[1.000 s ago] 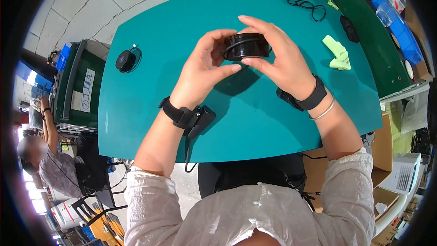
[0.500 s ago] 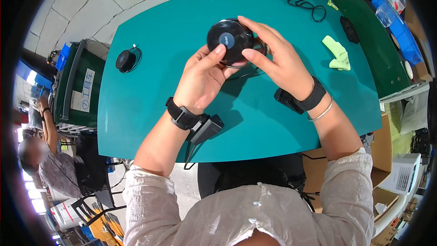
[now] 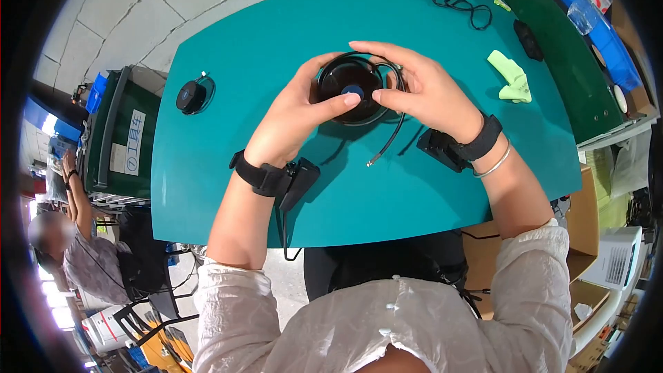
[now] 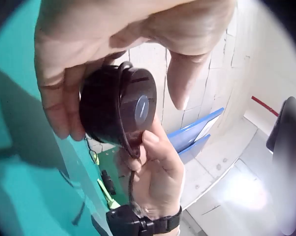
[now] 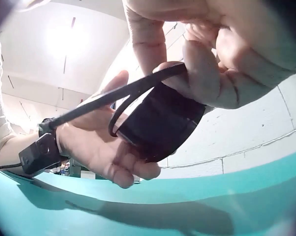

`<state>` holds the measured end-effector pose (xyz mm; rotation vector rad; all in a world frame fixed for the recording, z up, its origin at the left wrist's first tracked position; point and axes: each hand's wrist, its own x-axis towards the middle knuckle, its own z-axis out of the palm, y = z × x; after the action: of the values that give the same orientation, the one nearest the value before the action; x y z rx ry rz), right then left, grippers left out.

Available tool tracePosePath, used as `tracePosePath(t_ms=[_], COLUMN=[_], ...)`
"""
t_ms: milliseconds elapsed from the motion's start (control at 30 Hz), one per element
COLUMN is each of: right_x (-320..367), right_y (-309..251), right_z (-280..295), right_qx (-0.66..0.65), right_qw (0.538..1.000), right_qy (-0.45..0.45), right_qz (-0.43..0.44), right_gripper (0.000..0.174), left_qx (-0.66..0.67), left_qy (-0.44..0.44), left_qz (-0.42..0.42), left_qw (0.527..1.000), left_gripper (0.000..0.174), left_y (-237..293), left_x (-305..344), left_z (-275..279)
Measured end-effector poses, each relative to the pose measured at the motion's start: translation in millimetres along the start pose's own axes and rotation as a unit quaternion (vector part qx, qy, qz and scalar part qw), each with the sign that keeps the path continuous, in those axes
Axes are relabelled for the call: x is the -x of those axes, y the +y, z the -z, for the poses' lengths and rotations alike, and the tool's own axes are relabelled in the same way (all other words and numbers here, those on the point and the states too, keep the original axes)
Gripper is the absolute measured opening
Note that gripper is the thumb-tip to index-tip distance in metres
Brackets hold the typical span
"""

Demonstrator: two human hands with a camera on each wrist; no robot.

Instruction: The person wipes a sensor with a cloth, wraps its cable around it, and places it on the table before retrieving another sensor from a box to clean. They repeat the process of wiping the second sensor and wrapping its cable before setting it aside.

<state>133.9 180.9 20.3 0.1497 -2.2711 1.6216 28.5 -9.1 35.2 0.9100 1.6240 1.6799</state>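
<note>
Both hands hold a black puck-shaped device (image 3: 345, 77) over the table, its face with a small round bluish label turned up toward the head camera. Around its side runs a thin black cable (image 3: 394, 135), whose loose end hangs toward the person. My left hand (image 3: 286, 114) grips the device from the left, thumb over its face; the left wrist view shows fingers behind the dark casing (image 4: 101, 105). At the other side, my right hand (image 3: 438, 93) pinches the cable and the device's edge. The cable (image 5: 98, 101) crosses the right wrist view from those fingers.
On the green table (image 3: 228, 193), a similar black puck (image 3: 190, 97) with its cable lies at left. At right are a light green cloth (image 3: 510, 79), a dark oblong object (image 3: 528, 40) and a coiled black cable (image 3: 456, 3). Another person (image 3: 90, 255) sits far left.
The device has turned from side-on to face-up in the hands. The cable's end has come loose from around it and now hangs down, with the right hand on the cable.
</note>
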Motion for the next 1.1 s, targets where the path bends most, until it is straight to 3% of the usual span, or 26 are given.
tracePosePath(t_ms=[133,200,233,500,700,767,867,933,967,1033,1067,1100], right_x=[1,1,1,0,-5,-4,-3,-7,-8,-9,-8,-6], right_y=[-3,-14,-15,-13,6,7,2,7,7,4,1,-1], right_z=[-7,-5,-3,2,18,12,2,4,6,10,11,12], right_qx=[-0.044,-0.167,-0.192,-0.257,-0.213,-0.229,-0.304,-0.324,-0.323,-0.301,-0.301,-0.198], right_qw=[0.999,0.984,0.979,0.961,0.967,0.962,0.943,0.94,0.94,0.936,0.936,0.966], right_qy=[-0.03,-0.015,-0.013,-0.021,-0.01,0.0,0.037,0.106,0.107,0.172,0.172,0.154], right_qz=[0.008,-0.065,-0.068,-0.102,-0.141,-0.15,-0.128,-0.017,-0.017,0.059,0.059,0.058], right_gripper=[0.064,0.066,0.067,0.038,0.037,0.037,0.038,0.045,0.045,0.039,0.039,0.034], left_qx=[-0.089,0.098,0.165,0.297,0.308,0.353,0.32,0.314,0.294,0.255,0.255,0.26], left_qy=[-0.009,-0.011,0.016,0.166,0.046,-0.092,-0.11,-0.115,-0.111,-0.09,-0.089,-0.083], left_qz=[0.027,0.085,0.066,0.039,-0.008,-0.019,0.012,0.023,0.075,0.153,0.153,0.167], left_qw=[0.996,0.992,0.984,0.94,0.95,0.931,0.941,0.942,0.946,0.95,0.95,0.948], left_gripper=[0.05,0.041,0.04,0.038,0.04,0.047,0.052,0.053,0.052,0.049,0.049,0.047], left_y=[0,4,-6,-17,-19,-22,-21,-20,-18,-19,-21,-24], left_x=[2,-2,-4,-13,-12,-12,-8,-6,-5,-6,-6,-7], left_z=[7,10,12,12,22,24,12,6,4,2,3,5])
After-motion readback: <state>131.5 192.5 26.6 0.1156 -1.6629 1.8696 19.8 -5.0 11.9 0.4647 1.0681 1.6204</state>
